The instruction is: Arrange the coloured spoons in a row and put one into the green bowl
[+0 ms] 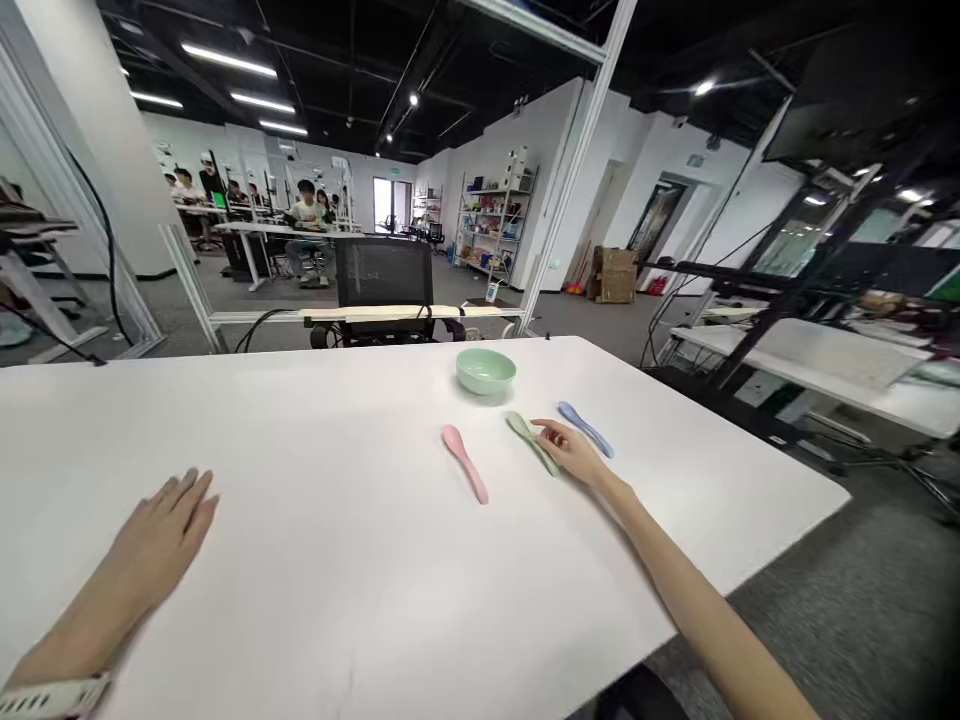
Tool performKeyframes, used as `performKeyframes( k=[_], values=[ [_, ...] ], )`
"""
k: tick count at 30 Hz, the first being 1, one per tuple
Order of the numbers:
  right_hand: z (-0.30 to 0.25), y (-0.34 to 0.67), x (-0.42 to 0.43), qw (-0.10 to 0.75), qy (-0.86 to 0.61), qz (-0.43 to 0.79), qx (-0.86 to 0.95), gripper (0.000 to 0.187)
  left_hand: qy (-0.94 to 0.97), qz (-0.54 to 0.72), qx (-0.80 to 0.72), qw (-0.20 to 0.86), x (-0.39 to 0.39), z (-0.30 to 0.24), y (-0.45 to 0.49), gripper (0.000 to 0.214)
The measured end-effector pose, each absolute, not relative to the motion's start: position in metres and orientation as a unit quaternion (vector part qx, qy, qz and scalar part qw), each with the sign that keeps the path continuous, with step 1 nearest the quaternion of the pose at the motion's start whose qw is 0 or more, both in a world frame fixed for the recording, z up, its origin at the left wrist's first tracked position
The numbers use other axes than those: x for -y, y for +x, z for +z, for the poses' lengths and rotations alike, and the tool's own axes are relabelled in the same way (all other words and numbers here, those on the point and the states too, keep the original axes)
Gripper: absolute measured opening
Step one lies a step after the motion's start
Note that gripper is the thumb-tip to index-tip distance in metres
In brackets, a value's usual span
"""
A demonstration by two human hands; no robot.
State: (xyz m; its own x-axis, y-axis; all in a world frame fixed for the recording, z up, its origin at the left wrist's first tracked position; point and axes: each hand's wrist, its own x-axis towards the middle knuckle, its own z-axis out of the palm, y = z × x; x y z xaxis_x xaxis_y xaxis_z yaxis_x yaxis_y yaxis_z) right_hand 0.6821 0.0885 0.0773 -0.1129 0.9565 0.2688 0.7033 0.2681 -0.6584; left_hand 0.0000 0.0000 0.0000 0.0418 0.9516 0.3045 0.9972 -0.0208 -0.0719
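Note:
My left hand lies flat on the white table at the left, fingers stretched out and holding nothing. Over toward the right, my right hand is at the light green spoon; its fingers are stretched out over the handle, and whether they touch it I cannot tell. That spoon lies on the table, partly covered by the fingers. A pink spoon rests to its left and a blue spoon just beyond my right hand. Behind the spoons stands a green bowl, upright.
A black mesh chair stands past the far table edge, behind a metal frame. Several people sit at desks in the left background. Shelves and a cardboard box stand farther back. Another white table is at the right.

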Motion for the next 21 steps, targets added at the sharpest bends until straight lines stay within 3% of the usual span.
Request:
performKeyframes(
  k=[21],
  values=[
    [0.079,0.682,-0.085,0.340,-0.574,0.186,0.722,0.068,-0.651,-0.134,0.746,0.041,0.003,0.016,0.016,0.089]
  ],
)
